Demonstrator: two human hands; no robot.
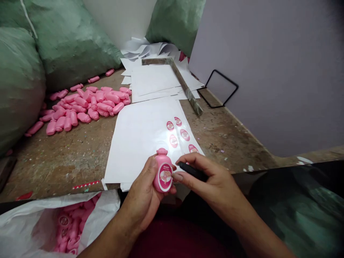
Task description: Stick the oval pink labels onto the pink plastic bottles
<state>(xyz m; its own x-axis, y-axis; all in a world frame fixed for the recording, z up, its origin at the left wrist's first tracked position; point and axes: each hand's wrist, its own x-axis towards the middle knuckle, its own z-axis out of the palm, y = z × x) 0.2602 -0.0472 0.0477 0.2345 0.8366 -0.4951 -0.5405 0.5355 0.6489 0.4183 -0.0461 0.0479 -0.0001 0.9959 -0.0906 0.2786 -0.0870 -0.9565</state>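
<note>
My left hand [146, 193] is closed around a small pink plastic bottle [162, 161], held upright over the table's front edge. An oval label with a white rim and the word BABY [165, 177] sits on the bottle's front. My right hand [212, 182] grips a slim black tool [193, 171], whose exact kind I cannot make out. Its thumb tip is at the label's right edge. Just beyond the hands lies a white sticker sheet [139, 136], with several oval labels [185, 134] along its right side.
Loose pink bottles [91, 102] are heaped at the left. An open white sack [24, 222] of labelled bottles stands below the front edge. Green sacks [72, 39] rise behind. A wooden strip frame [185, 86] lies on paper, near a black wire stand [221, 89].
</note>
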